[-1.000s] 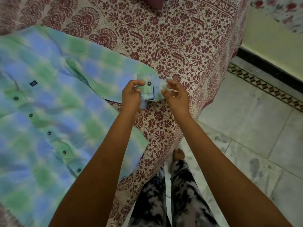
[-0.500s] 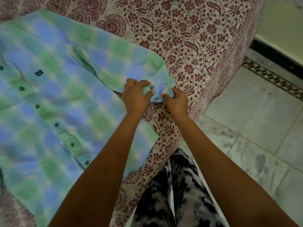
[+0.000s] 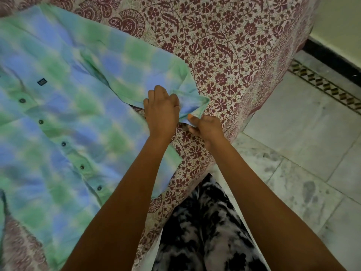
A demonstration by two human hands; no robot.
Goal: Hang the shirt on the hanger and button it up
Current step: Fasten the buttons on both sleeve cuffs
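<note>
Working the sleeve cuff point(image 3: 193, 103) of the green-and-blue checked cotton shirt point(image 3: 78, 114), spread flat on the maroon floral bedspread point(image 3: 234, 45). Gripped under the curled left hand point(image 3: 161, 112), pinched at its edge by the right hand point(image 3: 207, 127). Could lose the cuff button, seemingly hidden beneath fingers, if the pinch slackens. Showed plainly half a second ago; covered now.

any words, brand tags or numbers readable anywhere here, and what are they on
Small dark label on the chest of the shirt: too small and blurred to read.
Bedsheet: floral print only, no words.
Nothing else shows any text or number.
</note>
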